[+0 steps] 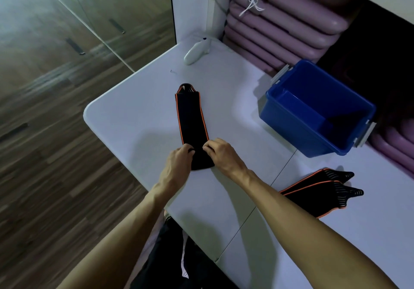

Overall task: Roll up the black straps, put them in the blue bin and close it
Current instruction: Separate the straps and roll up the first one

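A black strap (192, 118) with orange edges lies flat along the white table (139, 109), its looped end pointing away from me. My left hand (179, 163) and my right hand (220, 154) pinch its near end from either side, fingers curled on the fabric. Two more black straps (318, 190) lie stacked at the right, partly behind my right forearm. The blue bin (318, 109) stands open and empty at the far right of the table, grey latches hanging at its ends. No lid is in view.
A white handheld device (195, 52) lies at the table's far corner. Stacked purple mats (280, 24) fill the shelf behind the bin. The table's left edge drops to a wooden floor (44, 154).
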`<move>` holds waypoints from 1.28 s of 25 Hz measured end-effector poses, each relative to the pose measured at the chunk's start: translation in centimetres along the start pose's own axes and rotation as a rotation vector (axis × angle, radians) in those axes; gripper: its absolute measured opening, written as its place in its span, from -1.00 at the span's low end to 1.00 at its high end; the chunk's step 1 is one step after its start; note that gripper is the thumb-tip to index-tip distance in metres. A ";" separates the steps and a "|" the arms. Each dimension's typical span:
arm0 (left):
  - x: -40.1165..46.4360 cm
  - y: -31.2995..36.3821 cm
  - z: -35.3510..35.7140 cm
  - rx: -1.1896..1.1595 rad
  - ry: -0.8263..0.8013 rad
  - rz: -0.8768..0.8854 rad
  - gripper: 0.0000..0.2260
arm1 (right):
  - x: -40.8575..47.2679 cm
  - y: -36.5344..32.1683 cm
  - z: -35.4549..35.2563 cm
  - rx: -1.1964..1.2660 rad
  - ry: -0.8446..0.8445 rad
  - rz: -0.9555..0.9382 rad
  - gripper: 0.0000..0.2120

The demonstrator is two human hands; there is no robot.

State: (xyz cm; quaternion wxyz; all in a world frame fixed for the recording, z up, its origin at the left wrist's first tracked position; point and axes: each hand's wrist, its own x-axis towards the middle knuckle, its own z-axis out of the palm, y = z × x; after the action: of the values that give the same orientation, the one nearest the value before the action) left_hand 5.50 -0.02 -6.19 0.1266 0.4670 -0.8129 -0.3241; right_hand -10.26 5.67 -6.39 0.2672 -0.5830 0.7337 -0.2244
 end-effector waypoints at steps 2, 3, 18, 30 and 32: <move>-0.2 -0.1 0.4 0.093 0.016 0.016 -0.80 | 0.3 0.0 0.2 -0.049 0.005 -0.028 -0.75; -0.3 -0.1 0.5 0.140 0.018 0.015 -0.78 | 0.3 0.1 0.4 -0.067 0.010 -0.038 -0.74; -1.9 -3.3 -0.6 0.352 0.016 0.421 -0.64 | -1.7 2.8 -0.1 -0.502 0.046 -0.322 -0.59; -3.2 -2.9 -2.2 0.224 -0.115 0.369 -0.51 | -4.3 1.7 1.1 -0.419 0.111 -0.362 -0.61; -3.0 -2.5 -2.6 0.062 -0.139 0.253 -0.52 | -3.7 1.4 0.5 -0.324 0.079 -0.360 -0.64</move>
State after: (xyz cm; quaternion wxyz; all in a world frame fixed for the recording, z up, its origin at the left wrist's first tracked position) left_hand 10.14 0.60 -5.58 0.0955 0.3408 -0.8818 -0.3117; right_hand -10.36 9.55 -7.20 0.0971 -0.7305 0.6542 -0.1702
